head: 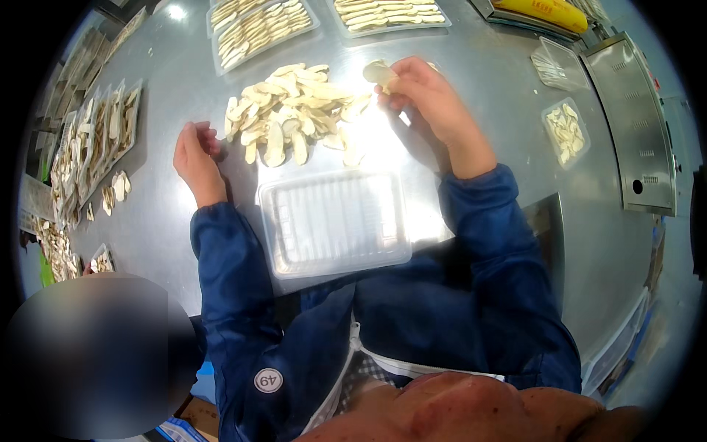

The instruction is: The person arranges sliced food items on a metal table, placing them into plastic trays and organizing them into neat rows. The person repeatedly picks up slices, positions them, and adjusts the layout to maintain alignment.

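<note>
My right hand (422, 91) pinches a thin pale slice (379, 72), apparently mushroom, between thumb and fingers above the far right side of a heap. That heap of similar pale slices (287, 105) lies loose on the steel table, between my two hands. Left of it, my left hand (198, 157) rests near the heap's edge with loosely curled fingers and nothing visible in them. Directly in front of me, a clear plastic tray (334, 224) with a ribbed bottom holds no slices. Glare washes out the table around the tray's right side.
Trays filled with rows of slices (265, 33) (392, 16) stand at the far side. Several tilted trays of slices (110, 132) line the left. At right are a small tray of slices (564, 133), a clear container (558, 66) and a steel machine (632, 121). A person (99, 353) is close at left.
</note>
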`<action>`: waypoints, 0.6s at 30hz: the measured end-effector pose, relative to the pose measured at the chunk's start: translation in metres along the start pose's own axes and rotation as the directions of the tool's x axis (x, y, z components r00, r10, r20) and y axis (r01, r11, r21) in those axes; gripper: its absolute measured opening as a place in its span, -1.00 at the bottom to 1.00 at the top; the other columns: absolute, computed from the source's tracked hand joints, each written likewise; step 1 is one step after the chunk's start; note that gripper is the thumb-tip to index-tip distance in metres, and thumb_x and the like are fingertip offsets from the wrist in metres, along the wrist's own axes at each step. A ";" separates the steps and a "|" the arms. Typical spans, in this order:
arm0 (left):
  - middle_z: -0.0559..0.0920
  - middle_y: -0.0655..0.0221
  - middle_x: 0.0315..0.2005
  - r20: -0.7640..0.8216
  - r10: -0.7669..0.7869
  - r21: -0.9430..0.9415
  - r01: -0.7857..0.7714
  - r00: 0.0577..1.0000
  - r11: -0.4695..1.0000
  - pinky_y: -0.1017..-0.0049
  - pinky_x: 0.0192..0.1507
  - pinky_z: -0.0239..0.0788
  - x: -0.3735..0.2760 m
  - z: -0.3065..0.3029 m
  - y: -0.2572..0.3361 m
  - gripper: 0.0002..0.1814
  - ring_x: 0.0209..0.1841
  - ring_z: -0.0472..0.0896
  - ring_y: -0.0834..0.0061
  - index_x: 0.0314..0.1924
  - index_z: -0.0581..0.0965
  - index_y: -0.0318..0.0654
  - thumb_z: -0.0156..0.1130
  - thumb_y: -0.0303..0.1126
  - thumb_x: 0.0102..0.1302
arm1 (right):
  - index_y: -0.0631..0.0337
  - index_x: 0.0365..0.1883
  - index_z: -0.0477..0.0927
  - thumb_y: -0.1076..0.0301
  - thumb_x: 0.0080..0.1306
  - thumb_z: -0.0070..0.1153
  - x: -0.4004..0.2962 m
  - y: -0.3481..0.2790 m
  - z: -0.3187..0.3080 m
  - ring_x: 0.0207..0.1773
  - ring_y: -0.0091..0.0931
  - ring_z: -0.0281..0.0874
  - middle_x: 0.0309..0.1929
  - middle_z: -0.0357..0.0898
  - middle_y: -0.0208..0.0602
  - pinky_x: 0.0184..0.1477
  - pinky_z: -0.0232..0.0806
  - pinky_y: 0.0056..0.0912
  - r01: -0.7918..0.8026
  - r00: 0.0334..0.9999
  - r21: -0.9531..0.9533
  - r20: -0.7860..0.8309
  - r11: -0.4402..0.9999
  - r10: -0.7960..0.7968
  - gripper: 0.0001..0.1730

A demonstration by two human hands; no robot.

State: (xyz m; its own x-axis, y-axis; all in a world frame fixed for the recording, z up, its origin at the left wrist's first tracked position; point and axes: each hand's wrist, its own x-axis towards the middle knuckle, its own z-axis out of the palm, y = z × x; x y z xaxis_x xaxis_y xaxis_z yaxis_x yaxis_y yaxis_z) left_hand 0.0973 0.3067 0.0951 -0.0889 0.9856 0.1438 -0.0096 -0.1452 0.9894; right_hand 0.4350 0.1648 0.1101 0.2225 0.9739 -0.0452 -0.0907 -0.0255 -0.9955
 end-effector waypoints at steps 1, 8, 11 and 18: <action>0.59 0.39 -0.44 -0.003 -0.003 -0.001 0.003 1.000 1.000 0.60 -0.35 0.29 0.001 0.000 0.000 -0.62 -0.45 0.44 0.63 -0.25 0.63 -0.39 0.07 -0.19 0.54 | 0.20 -0.06 0.51 0.34 0.43 0.11 0.000 -0.001 0.001 -0.21 -0.64 0.53 -0.12 0.70 -0.32 -0.14 0.35 -0.59 0.006 1.000 -0.020 -0.002 1.000 -0.006 -0.81; 0.60 0.40 -0.45 -0.014 -0.001 0.006 0.001 1.000 1.000 0.61 -0.36 0.29 0.003 -0.001 -0.004 -0.62 -0.47 0.44 0.64 -0.26 0.64 -0.37 0.07 -0.18 0.54 | 0.18 -0.01 0.48 0.32 0.42 0.12 -0.004 -0.011 -0.002 -0.24 -0.65 0.48 -0.16 0.71 -0.30 -0.21 0.36 -0.57 -0.059 0.998 -0.063 -0.013 0.996 0.058 -0.76; 0.60 0.40 -0.45 -0.012 -0.006 -0.002 0.006 1.000 1.000 0.62 -0.36 0.29 0.003 0.001 -0.003 -0.62 -0.47 0.45 0.64 -0.26 0.64 -0.37 0.07 -0.18 0.54 | 0.17 0.01 0.47 0.35 0.41 0.10 -0.001 0.000 -0.006 -0.23 -0.65 0.49 -0.14 0.72 -0.28 -0.21 0.37 -0.57 0.000 1.000 -0.081 -0.016 0.997 -0.001 -0.76; 0.60 0.39 -0.44 -0.013 -0.012 -0.012 0.012 1.000 1.000 0.61 -0.35 0.29 0.001 0.001 -0.003 -0.62 -0.47 0.45 0.63 -0.25 0.63 -0.37 0.08 -0.18 0.54 | 0.21 0.01 0.54 0.35 0.43 0.12 -0.005 -0.005 -0.001 -0.21 -0.65 0.53 -0.22 0.70 -0.38 -0.21 0.37 -0.56 0.061 0.997 -0.065 0.050 0.996 -0.058 -0.76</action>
State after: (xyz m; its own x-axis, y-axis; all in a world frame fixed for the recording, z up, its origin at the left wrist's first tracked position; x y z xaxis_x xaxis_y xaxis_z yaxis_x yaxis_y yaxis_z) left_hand 0.0979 0.3084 0.0925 -0.1016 0.9861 0.1316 -0.0229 -0.1346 0.9906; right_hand 0.4350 0.1599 0.1151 0.1781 0.9839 0.0169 -0.0141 0.0197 -0.9997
